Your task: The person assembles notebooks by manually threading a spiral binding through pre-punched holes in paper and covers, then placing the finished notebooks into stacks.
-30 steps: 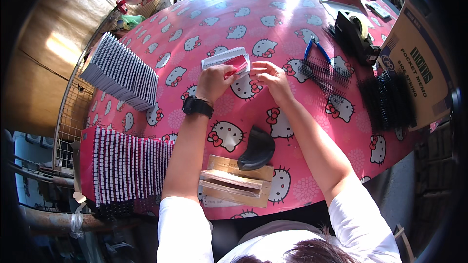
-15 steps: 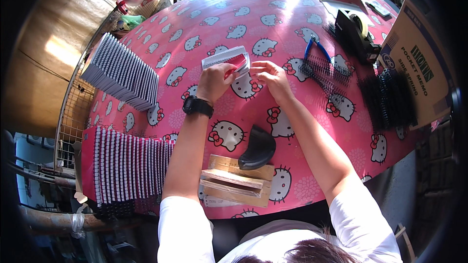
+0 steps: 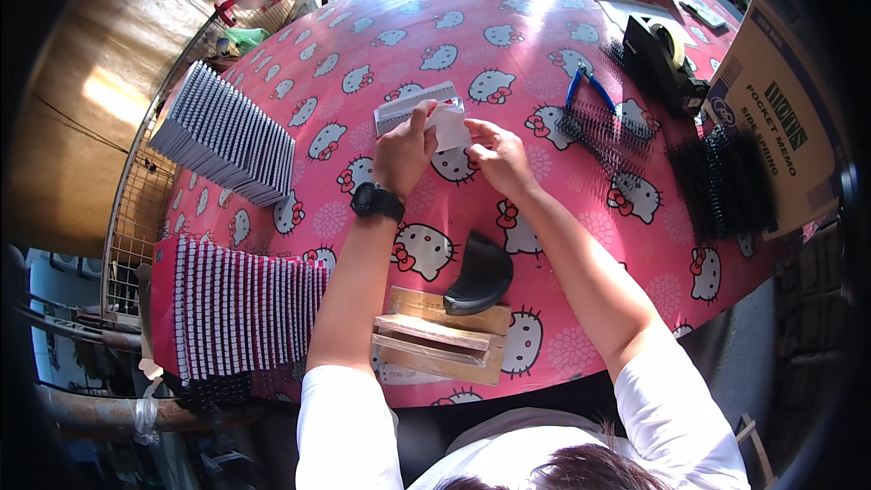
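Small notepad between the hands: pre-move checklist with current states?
1. Left hand on the small notepad: ok.
2. Right hand at its right edge: ok, though the grip is unclear.
3. Notepad flat on the pink tablecloth: cannot tell.
4. Black wire coils to the right, apart from the hands: ok.
5. Blue pliers beside the coils, untouched: ok.
6. Black curved piece and wooden block near the body, away from the hands: ok.
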Tool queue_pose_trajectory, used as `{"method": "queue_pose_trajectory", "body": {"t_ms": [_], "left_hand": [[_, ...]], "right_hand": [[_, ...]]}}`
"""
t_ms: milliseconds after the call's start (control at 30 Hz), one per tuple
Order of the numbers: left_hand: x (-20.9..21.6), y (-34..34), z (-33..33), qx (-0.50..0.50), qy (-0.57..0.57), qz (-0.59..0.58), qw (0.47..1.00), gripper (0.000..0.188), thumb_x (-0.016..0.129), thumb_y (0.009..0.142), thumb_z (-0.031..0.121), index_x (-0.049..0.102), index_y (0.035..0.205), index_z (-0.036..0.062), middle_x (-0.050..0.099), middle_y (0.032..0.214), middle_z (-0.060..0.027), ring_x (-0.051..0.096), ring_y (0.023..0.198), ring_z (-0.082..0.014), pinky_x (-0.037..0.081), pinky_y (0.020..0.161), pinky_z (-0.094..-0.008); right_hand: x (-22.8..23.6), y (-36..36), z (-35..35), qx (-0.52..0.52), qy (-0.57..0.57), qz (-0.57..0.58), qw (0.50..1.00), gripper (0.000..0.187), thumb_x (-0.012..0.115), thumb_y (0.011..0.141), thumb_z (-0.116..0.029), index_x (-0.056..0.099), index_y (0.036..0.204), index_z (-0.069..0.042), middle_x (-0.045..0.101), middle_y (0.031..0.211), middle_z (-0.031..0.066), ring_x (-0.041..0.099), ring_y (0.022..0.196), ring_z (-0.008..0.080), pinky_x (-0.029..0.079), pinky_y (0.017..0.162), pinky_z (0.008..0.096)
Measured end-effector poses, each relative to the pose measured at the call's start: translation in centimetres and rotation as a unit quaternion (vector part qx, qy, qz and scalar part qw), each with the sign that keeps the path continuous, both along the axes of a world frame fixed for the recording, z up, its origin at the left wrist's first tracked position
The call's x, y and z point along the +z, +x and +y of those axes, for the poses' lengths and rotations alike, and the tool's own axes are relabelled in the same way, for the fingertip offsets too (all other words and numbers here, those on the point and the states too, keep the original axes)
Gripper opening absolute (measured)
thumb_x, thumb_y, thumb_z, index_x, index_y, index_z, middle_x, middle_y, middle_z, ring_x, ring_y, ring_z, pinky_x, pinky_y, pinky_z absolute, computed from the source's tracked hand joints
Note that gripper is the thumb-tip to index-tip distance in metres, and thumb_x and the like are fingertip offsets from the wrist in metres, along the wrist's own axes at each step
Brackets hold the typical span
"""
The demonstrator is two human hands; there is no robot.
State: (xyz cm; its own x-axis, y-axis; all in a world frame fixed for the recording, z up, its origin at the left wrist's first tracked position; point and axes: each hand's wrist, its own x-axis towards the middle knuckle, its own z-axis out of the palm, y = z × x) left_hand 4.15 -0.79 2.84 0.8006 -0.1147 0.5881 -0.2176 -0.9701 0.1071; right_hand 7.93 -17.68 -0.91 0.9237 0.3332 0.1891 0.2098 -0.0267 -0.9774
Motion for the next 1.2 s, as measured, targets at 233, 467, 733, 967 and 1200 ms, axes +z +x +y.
{"method": "queue_pose_trajectory", "body": {"t_ms": [233, 467, 733, 967, 1200], "left_hand": [[-0.4, -0.2, -0.1, -0.015, 0.0, -0.027, 1.0, 0.048, 0.056, 0.086, 0.013, 0.041, 0.132, 0.0142, 0.067, 0.081, -0.0106, 0.067, 0.07, -0.0268, 0.055, 0.059, -0.0389], [-0.8, -0.2, -0.2, -0.011, -0.031, -0.01, 0.999, 0.046, 0.055, 0.088, 0.012, 0.041, 0.132, 0.0137, 0.067, 0.085, -0.0122, 0.067, 0.073, -0.0285, 0.054, 0.06, -0.04], [-0.9, -0.2, -0.1, -0.028, -0.063, -0.01, 0.998, 0.048, 0.055, 0.088, 0.011, 0.04, 0.133, 0.0131, 0.067, 0.087, -0.0142, 0.067, 0.077, -0.0318, 0.054, 0.061, -0.0417], [-1.0, -0.4, -0.1, -0.025, -0.043, -0.017, 0.999, 0.047, 0.055, 0.087, 0.012, 0.04, 0.132, 0.0128, 0.067, 0.089, -0.0131, 0.067, 0.076, -0.0298, 0.054, 0.062, -0.0399], [-0.7, -0.8, -0.6, -0.012, -0.081, 0.019, 0.996, 0.046, 0.059, 0.086, 0.014, 0.046, 0.13, 0.0122, 0.066, 0.1, -0.0146, 0.066, 0.086, -0.0329, 0.054, 0.07, -0.0405]], "right_hand": [[1.6, -2.9, 0.5, -0.053, -0.223, -0.125, 0.965, 0.062, 0.062, 0.079, -0.012, 0.043, 0.138, -0.007, 0.049, 0.132, 0.0223, 0.05, 0.118, 0.0303, 0.042, 0.1, 0.0365], [1.2, -3.9, 1.4, -0.022, -0.238, -0.179, 0.954, 0.072, 0.065, 0.078, -0.016, 0.035, 0.143, -0.01, 0.027, 0.147, 0.0278, 0.027, 0.136, 0.0372, 0.032, 0.109, 0.0414], [1.5, -4.0, 1.9, 0.0, -0.196, -0.168, 0.966, 0.079, 0.07, 0.077, -0.021, 0.03, 0.145, -0.012, 0.024, 0.148, 0.0282, 0.022, 0.138, 0.0403, 0.028, 0.111, 0.0469], [1.8, -3.9, 1.7, -0.033, -0.22, -0.122, 0.967, 0.069, 0.069, 0.078, -0.021, 0.037, 0.138, -0.006, 0.036, 0.141, 0.0253, 0.024, 0.137, 0.0366, 0.025, 0.109, 0.0478], [1.4, -1.4, 1.0, 0.052, 0.275, 0.083, 0.957, 0.064, 0.068, 0.079, -0.012, 0.038, 0.134, 0.0, 0.05, 0.129, 0.0132, 0.054, 0.108, 0.0176, 0.044, 0.092, 0.0292]]}}
